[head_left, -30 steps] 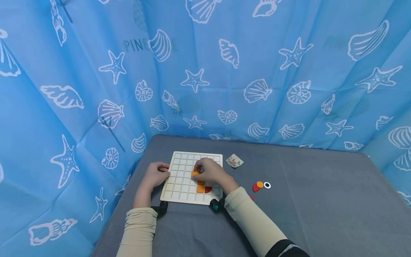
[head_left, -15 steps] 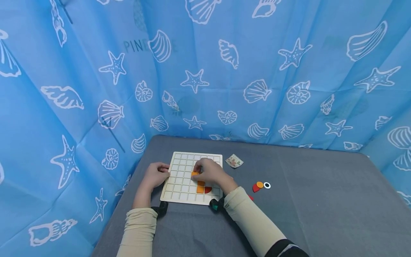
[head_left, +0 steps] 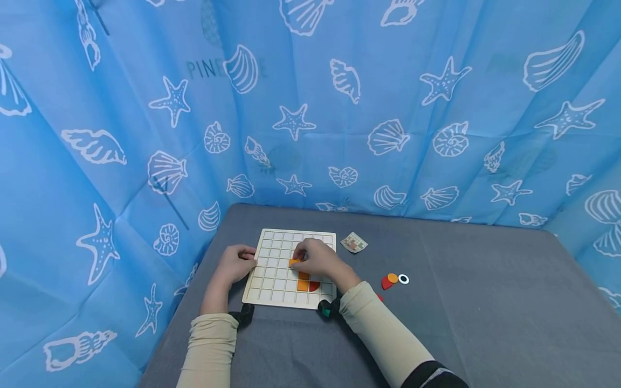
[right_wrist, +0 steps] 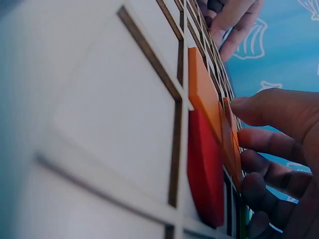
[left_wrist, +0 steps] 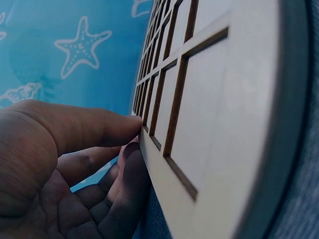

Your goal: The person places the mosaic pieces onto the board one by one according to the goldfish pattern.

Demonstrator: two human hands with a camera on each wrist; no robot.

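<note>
A pale wooden grid board (head_left: 271, 297) lies on the table. My left hand (head_left: 235, 265) grips its left edge; in the left wrist view the thumb (left_wrist: 107, 128) lies on the rim with the fingers curled beside it. Over the middle of the board, my right hand (head_left: 320, 260) pinches an orange square tile (head_left: 294, 262) at a cell. Closer to me, another orange tile (head_left: 303, 285) and a rounded red tile (head_left: 314, 286) sit in neighbouring cells. From the right wrist, the red tile (right_wrist: 205, 169) shows its thick edge. The right palm hides several cells.
Right of the board lie an orange disc (head_left: 392, 278), a red piece (head_left: 386, 284) and a white ring-like disc with a dark centre (head_left: 404, 279). Another red piece (head_left: 380, 298) peeks out by the right sleeve. A small patterned card (head_left: 354, 242) rests beyond the board's right corner.
</note>
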